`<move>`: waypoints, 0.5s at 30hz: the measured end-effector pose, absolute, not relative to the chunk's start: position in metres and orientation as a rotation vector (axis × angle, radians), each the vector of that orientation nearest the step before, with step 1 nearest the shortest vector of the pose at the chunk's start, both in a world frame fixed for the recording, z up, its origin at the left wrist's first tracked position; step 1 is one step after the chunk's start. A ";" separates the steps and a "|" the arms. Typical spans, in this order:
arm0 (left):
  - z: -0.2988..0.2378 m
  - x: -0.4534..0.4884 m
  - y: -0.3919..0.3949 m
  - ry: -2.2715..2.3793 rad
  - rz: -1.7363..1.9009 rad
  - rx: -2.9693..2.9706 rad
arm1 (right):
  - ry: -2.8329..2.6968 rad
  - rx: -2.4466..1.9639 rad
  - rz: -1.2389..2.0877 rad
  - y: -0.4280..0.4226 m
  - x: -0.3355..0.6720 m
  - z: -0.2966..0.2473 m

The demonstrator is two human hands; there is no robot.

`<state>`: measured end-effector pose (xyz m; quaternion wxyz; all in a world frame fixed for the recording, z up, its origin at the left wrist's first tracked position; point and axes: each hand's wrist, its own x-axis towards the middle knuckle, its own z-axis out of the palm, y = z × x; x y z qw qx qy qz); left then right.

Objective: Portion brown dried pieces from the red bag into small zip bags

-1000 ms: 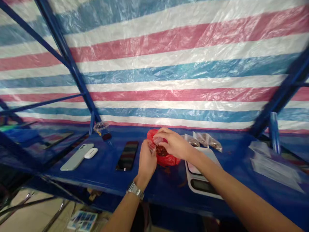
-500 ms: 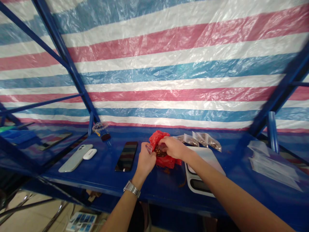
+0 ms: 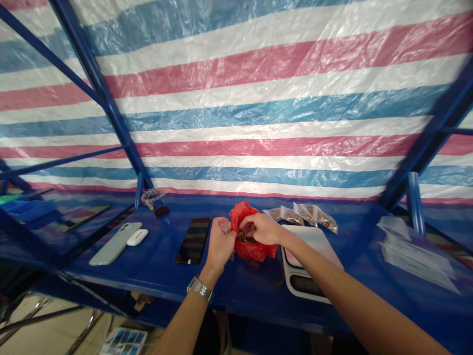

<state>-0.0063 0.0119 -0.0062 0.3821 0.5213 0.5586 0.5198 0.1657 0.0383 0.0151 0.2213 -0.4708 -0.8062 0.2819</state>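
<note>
My left hand (image 3: 220,247) grips a small clear plastic bag (image 3: 224,228) by its edge. My right hand (image 3: 263,229) reaches across to it, fingers closed at a clump of dark brown food (image 3: 244,235). The food sits in the mouth of a crumpled red plastic bag (image 3: 252,251), right against both hands. Just right of my right forearm lies a white digital kitchen scale (image 3: 308,256). Several small sealed clear bags of brown food (image 3: 301,214) lie behind it.
The blue table (image 3: 236,296) also holds a black phone (image 3: 192,247), a pale green phone (image 3: 115,244), a white earbud case (image 3: 137,237) and a stack of clear bags (image 3: 416,254). A striped tarp (image 3: 258,148) and blue metal posts (image 3: 416,209) stand behind.
My hands have drawn closer together over the red bag, and my right hand has moved left onto the food. The camera view has shifted slightly.
</note>
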 end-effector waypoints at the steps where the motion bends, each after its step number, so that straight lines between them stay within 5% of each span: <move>1: -0.005 -0.008 0.013 1.422 1.335 1.347 | -2.197 -1.288 0.820 0.040 0.167 0.014; 9: -0.007 -0.016 0.014 1.387 1.374 1.741 | -1.970 -1.125 1.002 0.048 0.186 0.030; 15: -0.010 -0.009 0.011 1.301 1.269 1.855 | -2.127 -1.024 0.707 0.019 0.166 0.062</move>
